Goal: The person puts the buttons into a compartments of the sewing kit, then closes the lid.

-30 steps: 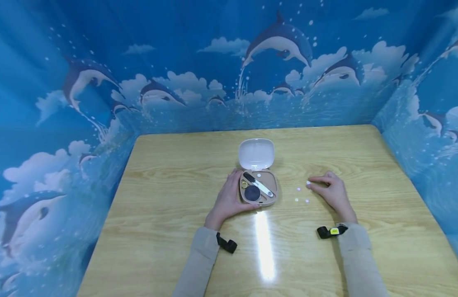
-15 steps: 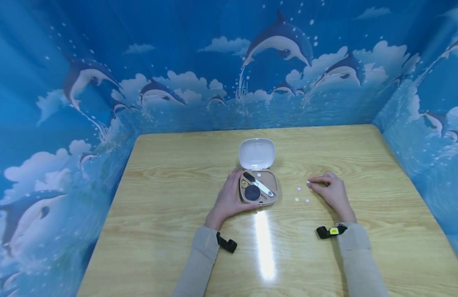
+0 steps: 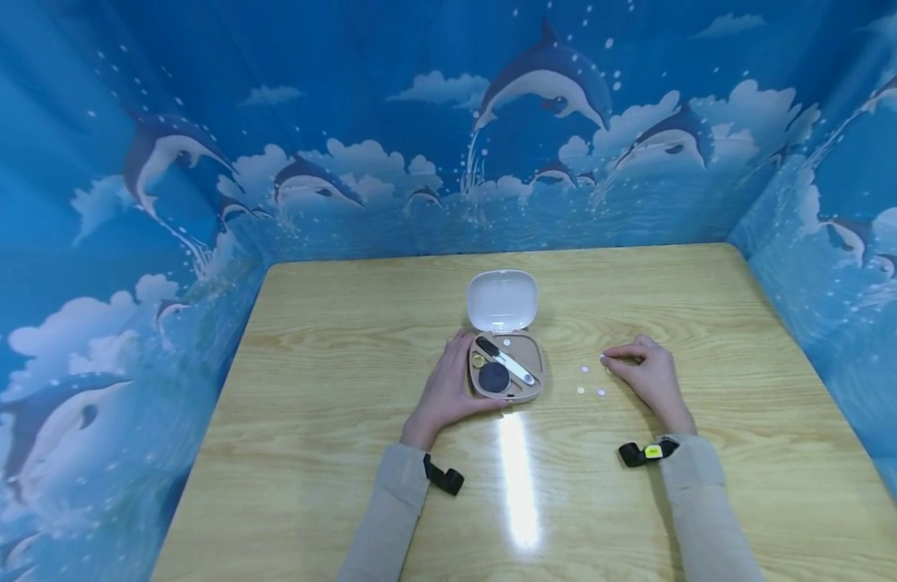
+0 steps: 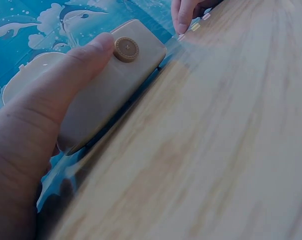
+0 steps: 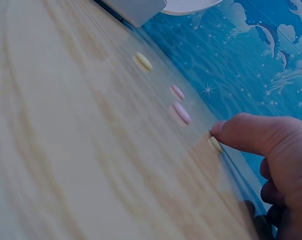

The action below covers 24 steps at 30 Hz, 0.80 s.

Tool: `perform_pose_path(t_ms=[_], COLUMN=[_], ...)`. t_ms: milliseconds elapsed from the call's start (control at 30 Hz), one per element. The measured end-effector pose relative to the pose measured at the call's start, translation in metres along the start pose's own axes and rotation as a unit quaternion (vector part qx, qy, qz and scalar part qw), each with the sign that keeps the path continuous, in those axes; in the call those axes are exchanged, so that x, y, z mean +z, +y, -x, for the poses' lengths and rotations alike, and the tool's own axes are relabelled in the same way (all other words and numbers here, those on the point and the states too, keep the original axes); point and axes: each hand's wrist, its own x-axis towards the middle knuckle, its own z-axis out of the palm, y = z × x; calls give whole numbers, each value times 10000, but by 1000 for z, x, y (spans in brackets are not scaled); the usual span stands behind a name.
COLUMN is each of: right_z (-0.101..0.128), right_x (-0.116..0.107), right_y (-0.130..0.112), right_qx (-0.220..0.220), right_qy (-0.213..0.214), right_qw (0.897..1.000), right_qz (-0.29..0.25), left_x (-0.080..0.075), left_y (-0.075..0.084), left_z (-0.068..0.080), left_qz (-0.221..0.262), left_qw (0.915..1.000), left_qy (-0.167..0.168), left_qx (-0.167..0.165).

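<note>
My left hand [image 3: 448,385] grips an open case [image 3: 537,391] by its left side, its thumb along the front beside a tan round knob [image 4: 126,49]. The white lid [image 3: 503,301] stands raised at the back. Inside lie a dark round piece [image 3: 494,377], a white tool with a black end [image 3: 517,370], a small gold round piece [image 3: 478,361] and a small white disc [image 3: 507,343]. To the right, my right hand [image 3: 650,380] pinches a small pale disc [image 5: 215,144] at the tabletop with thumb and forefinger. The disc's underside is hidden.
Between case and right hand lie a pale yellow disc [image 5: 144,61], a small pink disc [image 5: 178,92] and a larger pink disc [image 5: 181,113]. Beneath is a wood-grain table [image 3: 310,404]. A blue dolphin-print curtain [image 3: 390,121] surrounds its back and sides.
The right hand's fingertips have shifted very slightly left, and less of the pale disc shows between them. The left hand and the case have stayed in place.
</note>
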Motion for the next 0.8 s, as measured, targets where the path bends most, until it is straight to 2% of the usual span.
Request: perform_pose_path(t_ms=[300,800], right_z=[-2,-13], right_x=[1,3], right_y=[0,-12], right_qx=[-57,-230], right_qy=[35,211], right_qw=[10000,9993], right_qz=[54,-200], left_x=[-1,-1], left_y=[1,1], left_z=[0,0], left_qz=[10,29], left_qw=[10000,10000], left_qy=[-15,-39], left_qx=[-16,-73])
